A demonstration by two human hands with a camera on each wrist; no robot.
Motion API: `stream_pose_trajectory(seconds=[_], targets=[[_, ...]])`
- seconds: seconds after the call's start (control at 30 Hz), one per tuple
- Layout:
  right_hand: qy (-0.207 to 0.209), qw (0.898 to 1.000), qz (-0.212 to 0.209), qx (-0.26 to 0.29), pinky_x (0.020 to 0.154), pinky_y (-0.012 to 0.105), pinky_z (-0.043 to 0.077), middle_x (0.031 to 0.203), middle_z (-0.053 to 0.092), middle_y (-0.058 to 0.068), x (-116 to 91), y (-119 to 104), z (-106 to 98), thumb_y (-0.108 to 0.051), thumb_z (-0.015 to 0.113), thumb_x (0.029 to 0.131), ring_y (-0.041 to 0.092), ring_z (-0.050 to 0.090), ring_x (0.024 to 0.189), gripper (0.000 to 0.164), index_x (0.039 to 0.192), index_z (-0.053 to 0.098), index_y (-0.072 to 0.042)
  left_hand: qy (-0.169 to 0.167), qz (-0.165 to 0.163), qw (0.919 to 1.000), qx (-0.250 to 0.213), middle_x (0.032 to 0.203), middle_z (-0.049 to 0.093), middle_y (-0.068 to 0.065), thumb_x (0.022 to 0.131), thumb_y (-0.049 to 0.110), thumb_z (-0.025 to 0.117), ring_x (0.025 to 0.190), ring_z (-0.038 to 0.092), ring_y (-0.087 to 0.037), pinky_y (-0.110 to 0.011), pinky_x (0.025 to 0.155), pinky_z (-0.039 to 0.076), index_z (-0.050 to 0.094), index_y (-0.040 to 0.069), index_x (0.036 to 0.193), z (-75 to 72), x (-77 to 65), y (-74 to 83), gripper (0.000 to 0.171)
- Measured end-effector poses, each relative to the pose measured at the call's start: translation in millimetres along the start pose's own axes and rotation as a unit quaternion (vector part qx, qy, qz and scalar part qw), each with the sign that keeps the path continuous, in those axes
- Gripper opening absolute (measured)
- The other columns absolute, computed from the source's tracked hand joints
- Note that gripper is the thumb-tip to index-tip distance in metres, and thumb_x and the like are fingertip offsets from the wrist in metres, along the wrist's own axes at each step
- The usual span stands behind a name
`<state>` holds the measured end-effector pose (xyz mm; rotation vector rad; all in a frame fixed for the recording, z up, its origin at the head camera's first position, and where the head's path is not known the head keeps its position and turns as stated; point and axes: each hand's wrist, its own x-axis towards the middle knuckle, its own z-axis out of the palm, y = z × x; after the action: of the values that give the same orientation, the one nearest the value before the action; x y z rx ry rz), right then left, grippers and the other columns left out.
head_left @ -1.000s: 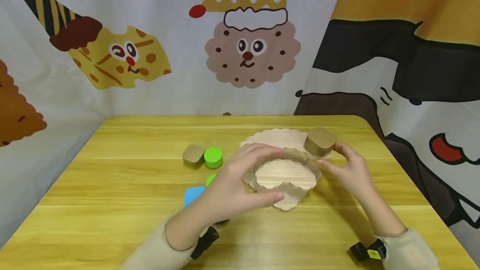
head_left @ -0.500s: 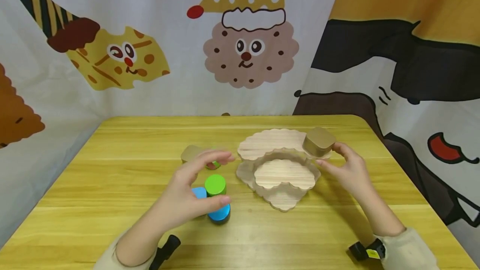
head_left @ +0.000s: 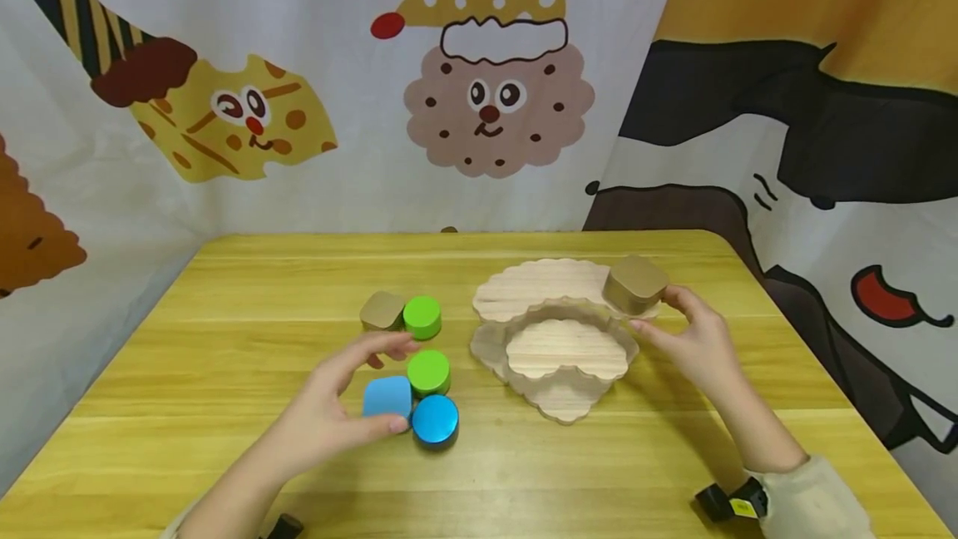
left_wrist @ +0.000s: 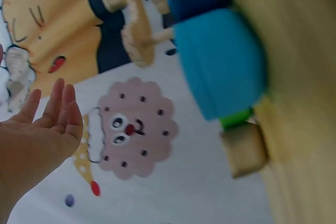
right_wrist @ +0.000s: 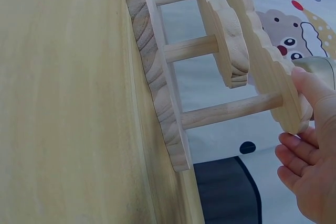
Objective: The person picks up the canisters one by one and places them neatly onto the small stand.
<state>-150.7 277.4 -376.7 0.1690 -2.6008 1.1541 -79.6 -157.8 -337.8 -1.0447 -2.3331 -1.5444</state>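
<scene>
My left hand (head_left: 329, 406) reaches round the light blue rounded-square block (head_left: 387, 398), fingers spread beyond it and thumb near its front corner. In the left wrist view, a gap shows between the fingers (left_wrist: 58, 108) and that block (left_wrist: 220, 64). A round blue block (head_left: 436, 420) and a green round block (head_left: 429, 372) stand beside it. My right hand (head_left: 699, 343) grips the right edge of the top tier of a scalloped wooden tiered stand (head_left: 542, 285). In the right wrist view, the thumb lies over that tier's edge (right_wrist: 291, 114). A tan block (head_left: 636, 283) sits on the tier.
Another tan block (head_left: 382, 311) and a second green round block (head_left: 422, 317) stand farther back on the wooden table (head_left: 224, 373). Dowels (right_wrist: 231, 109) join the stand's tiers. A printed curtain (head_left: 299, 7) hangs behind the table.
My left hand has moved away from the stand, leftward and toward me, to the light blue block. My right hand stays at the stand's edge, and the tan block remains on top.
</scene>
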Motion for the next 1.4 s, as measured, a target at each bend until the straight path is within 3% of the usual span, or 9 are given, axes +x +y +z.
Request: stream_pose_trajectory(seconds=[0.13, 0.3, 0.73, 1.0, 1.13, 1.4], targets=[[-0.001, 1.0, -0.003, 0.001, 0.095, 0.062, 0.033, 0.127, 0.052, 0.029, -0.4, 2.1, 1.7, -0.029, 0.08, 0.08, 0.047, 0.043, 0.121, 0.061, 0.123, 0.054, 0.005, -0.005, -0.007, 0.9999, 0.007, 0.125, 0.058, -0.003, 0.069, 0.004, 0.084, 0.114, 0.052, -0.022, -0.028, 0.091, 0.038, 0.049, 0.012, 0.137, -3.4, -7.7, -12.1, 0.077], [0.002, 1.0, -0.01, 0.006, 0.095, 0.062, 0.034, 0.127, 0.053, 0.028, 0.6, 1.0, 3.4, -0.028, 0.08, 0.079, 0.046, 0.044, 0.121, 0.06, 0.123, 0.054, 0.005, -0.019, -0.041, 0.9989, 0.01, 0.128, 0.056, 0.0, 0.072, 0.002, 0.082, 0.114, 0.051, -0.021, -0.028, 0.092, 0.037, 0.047, 0.015, 0.139, -10.6, -14.2, -26.2, 0.077], [0.007, 1.0, -0.027, 0.011, 0.094, 0.061, 0.035, 0.123, 0.055, 0.028, 4.2, -1.0, 2.9, -0.023, 0.081, 0.078, 0.046, 0.046, 0.119, 0.057, 0.121, 0.055, 0.005, -0.092, -0.102, 0.9903, 0.022, 0.135, 0.053, 0.001, 0.076, 0.017, 0.082, 0.119, 0.05, -0.021, -0.039, 0.09, 0.042, 0.047, 0.017, 0.14, -24.2, -21.5, -65.0, 0.072], [0.009, 1.0, -0.025, 0.008, 0.094, 0.061, 0.035, 0.122, 0.055, 0.027, 3.4, -0.3, 2.7, -0.024, 0.081, 0.078, 0.045, 0.046, 0.118, 0.058, 0.121, 0.056, 0.005, -0.126, -0.142, 0.9818, 0.003, 0.133, 0.055, -0.01, 0.076, 0.02, 0.081, 0.117, 0.051, -0.025, -0.038, 0.091, 0.042, 0.049, 0.006, 0.136, -25.7, -26.0, -86.9, 0.07], [0.009, 1.0, -0.025, 0.008, 0.094, 0.061, 0.035, 0.123, 0.055, 0.028, 3.1, 0.4, 1.9, -0.024, 0.081, 0.078, 0.046, 0.046, 0.118, 0.058, 0.121, 0.055, 0.006, -0.145, -0.165, 0.9756, -0.007, 0.131, 0.055, -0.007, 0.076, 0.023, 0.081, 0.115, 0.051, -0.023, -0.038, 0.092, 0.041, 0.048, 0.002, 0.136, -24.1, -27.6, -92.5, 0.072], [0.009, 1.0, -0.024, 0.005, 0.094, 0.061, 0.035, 0.123, 0.055, 0.028, 1.6, 1.7, 1.6, -0.024, 0.081, 0.078, 0.046, 0.046, 0.118, 0.058, 0.121, 0.055, 0.005, -0.163, -0.205, 0.9651, -0.017, 0.132, 0.054, -0.002, 0.075, 0.027, 0.082, 0.11, 0.05, -0.021, -0.039, 0.095, 0.04, 0.048, 0.005, 0.138, -22.3, -30.2, -94.8, 0.075]])
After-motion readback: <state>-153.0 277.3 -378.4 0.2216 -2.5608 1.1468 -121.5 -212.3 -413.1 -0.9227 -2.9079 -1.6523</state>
